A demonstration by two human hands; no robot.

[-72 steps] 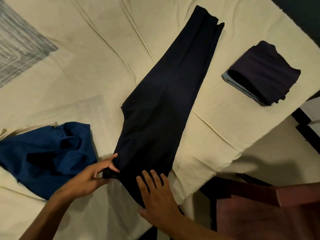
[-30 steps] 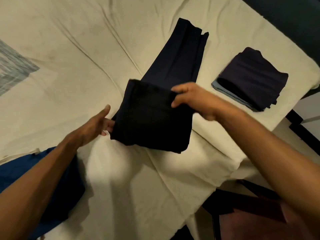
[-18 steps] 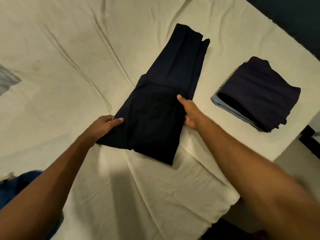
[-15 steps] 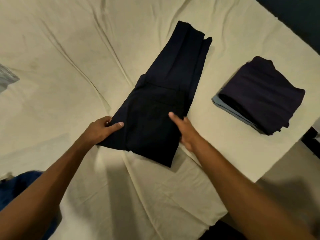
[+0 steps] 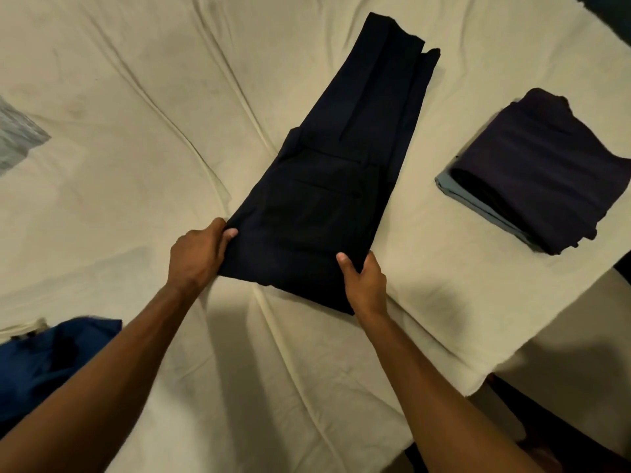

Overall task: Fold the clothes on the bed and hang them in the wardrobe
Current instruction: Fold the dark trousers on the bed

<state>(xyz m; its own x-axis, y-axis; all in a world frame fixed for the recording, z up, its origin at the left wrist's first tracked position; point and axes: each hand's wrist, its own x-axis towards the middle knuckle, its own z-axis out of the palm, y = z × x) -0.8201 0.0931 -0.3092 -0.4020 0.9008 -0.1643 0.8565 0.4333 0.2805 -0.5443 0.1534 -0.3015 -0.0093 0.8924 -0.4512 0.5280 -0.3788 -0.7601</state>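
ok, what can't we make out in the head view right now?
- Wardrobe: out of frame.
- Blue garment: cut off by left edge, partly behind the left arm.
- Grey patterned cloth: cut off at left edge.
- Fingers of both hands: tucked under the trousers.

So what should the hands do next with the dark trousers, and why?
Probably fold the gripped end up once more: both hands, left hand and right hand, pinch the near corners of the dark trousers, and the far legs remain unfolded on the bed.
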